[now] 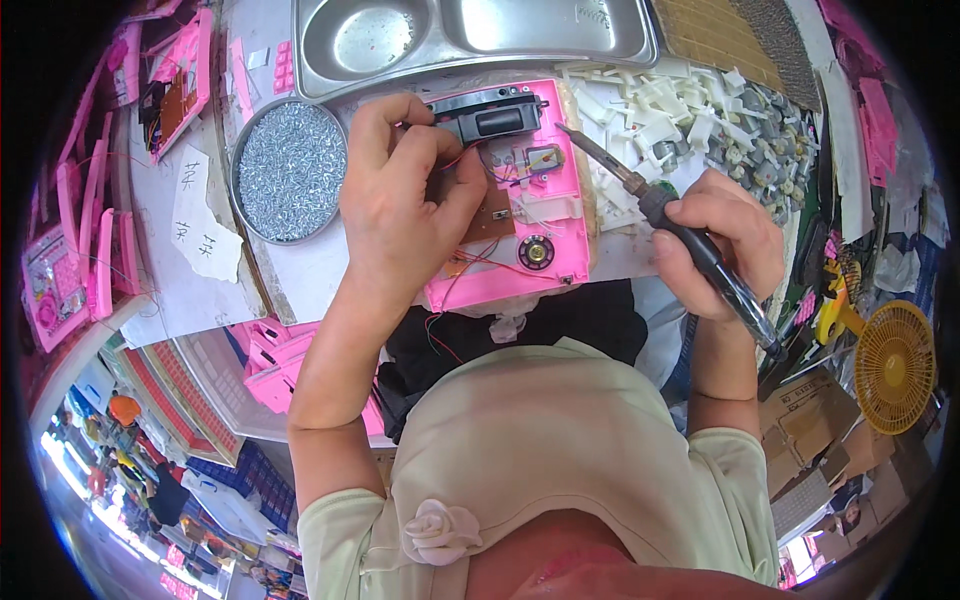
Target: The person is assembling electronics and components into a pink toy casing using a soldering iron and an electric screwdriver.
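Observation:
A pink plastic housing [566, 215] lies open on the bench in front of me. It holds a black part [500, 121] at the top, a small metal motor [543, 159], a brown circuit board [487, 219] and a small round speaker [536, 252]. My left hand [405, 190] bends over its left side, finger and thumb pinched together on a thin red wire [462, 156]. In my right hand [725, 240] is a black-handled tool [700, 244] with a slim metal shaft, possibly a soldering iron or screwdriver. Its tip points at the housing's upper right edge, near the black part.
A round dish of small screws [290, 172] stands left of the housing. Behind is a metal tray [435, 72] with compartments. White plastic parts [660, 115] and small motors [765, 150] are heaped at the right. Pink housings [100, 240] stack at the far left; a yellow fan [895, 367] stands right.

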Available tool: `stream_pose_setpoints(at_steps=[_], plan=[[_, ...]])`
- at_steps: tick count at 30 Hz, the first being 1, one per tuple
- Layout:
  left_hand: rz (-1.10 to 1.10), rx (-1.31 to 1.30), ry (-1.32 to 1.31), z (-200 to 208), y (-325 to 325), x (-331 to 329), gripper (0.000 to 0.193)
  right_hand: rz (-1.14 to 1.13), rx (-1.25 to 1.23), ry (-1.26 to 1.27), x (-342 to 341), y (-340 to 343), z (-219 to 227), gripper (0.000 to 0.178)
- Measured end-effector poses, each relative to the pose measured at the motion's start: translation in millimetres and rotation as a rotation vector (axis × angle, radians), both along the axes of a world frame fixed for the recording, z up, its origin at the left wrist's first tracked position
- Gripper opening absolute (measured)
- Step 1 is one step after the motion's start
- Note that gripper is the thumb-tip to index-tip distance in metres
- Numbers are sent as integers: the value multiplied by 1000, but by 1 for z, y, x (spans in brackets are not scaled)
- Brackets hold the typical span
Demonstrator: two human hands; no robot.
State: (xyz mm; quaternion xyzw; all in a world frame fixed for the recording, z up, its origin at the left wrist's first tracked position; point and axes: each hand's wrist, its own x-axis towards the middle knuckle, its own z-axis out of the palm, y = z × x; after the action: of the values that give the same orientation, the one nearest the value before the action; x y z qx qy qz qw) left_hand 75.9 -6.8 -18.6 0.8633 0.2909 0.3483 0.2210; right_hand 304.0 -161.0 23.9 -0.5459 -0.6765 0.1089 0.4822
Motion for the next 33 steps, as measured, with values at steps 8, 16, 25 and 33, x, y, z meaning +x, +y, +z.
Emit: stream_pose_setpoints(at_steps=[8, 16, 25, 33], plan=[[-414, -19, 184, 25, -20, 0, 26, -96, -14, 51, 11, -12, 2, 31], [-304, -744, 136, 23, -17, 3, 8, -130, -140, 182, -17, -7, -8, 44], [-282, -867, 14, 11, -16, 2, 8, -111, -93, 294, -55, 31, -32, 55], [-279, -899, -57, 9, -18, 4, 9, -159, 5, 76, -61, 21, -32, 57]])
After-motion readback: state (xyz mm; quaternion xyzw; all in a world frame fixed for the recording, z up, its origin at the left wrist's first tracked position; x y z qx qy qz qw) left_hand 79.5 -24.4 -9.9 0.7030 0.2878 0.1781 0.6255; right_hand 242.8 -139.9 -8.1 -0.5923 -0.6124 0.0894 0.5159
